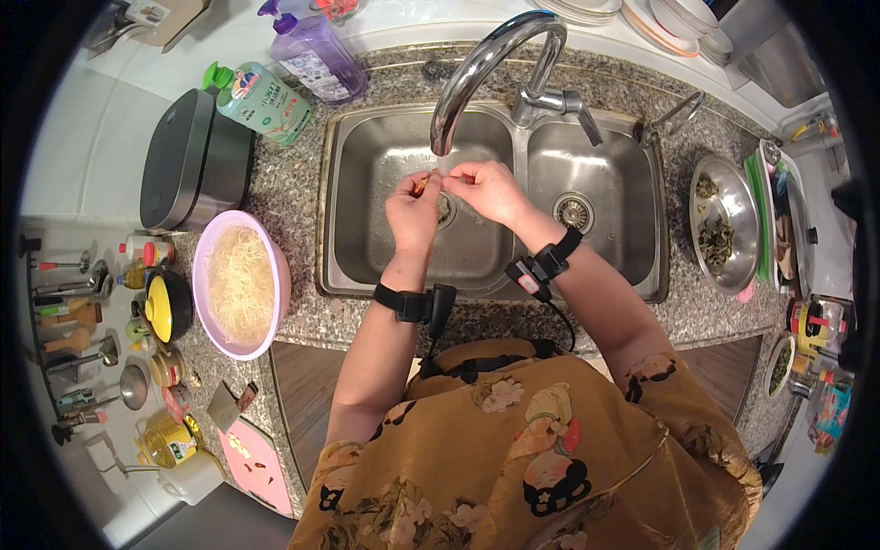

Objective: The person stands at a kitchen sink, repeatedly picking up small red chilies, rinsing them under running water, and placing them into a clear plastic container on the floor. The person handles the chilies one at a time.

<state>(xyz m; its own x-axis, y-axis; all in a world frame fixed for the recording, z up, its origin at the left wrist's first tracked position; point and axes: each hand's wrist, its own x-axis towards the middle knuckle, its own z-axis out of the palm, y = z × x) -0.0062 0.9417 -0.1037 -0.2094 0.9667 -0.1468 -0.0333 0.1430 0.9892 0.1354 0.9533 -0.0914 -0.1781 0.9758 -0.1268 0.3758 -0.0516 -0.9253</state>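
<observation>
Both hands meet over the left basin (371, 227) of a stainless steel double sink, just below the spout of the chrome faucet (447, 103). My left hand (412, 210) pinches a small reddish-brown food piece (421, 185), partly covered by the fingers. The fingertips of my right hand (491, 189) touch those of the left, and a bit of red shows at its curled fingers; exactly what it grips is too small to tell. A pale stream, apparently water, falls from the spout behind the fingertips. Dark scraps lie in the drain strainer (445, 212), half hidden by my left hand.
Left of the sink stand a lilac bowl (280, 302) of pale thin noodles, a dark bin-like appliance (182, 158) and pump bottles (265, 103). A cleaver (223, 408) lies by a pink cutting board (240, 474). At right, a steel bowl (739, 213) holds dark soaked pieces.
</observation>
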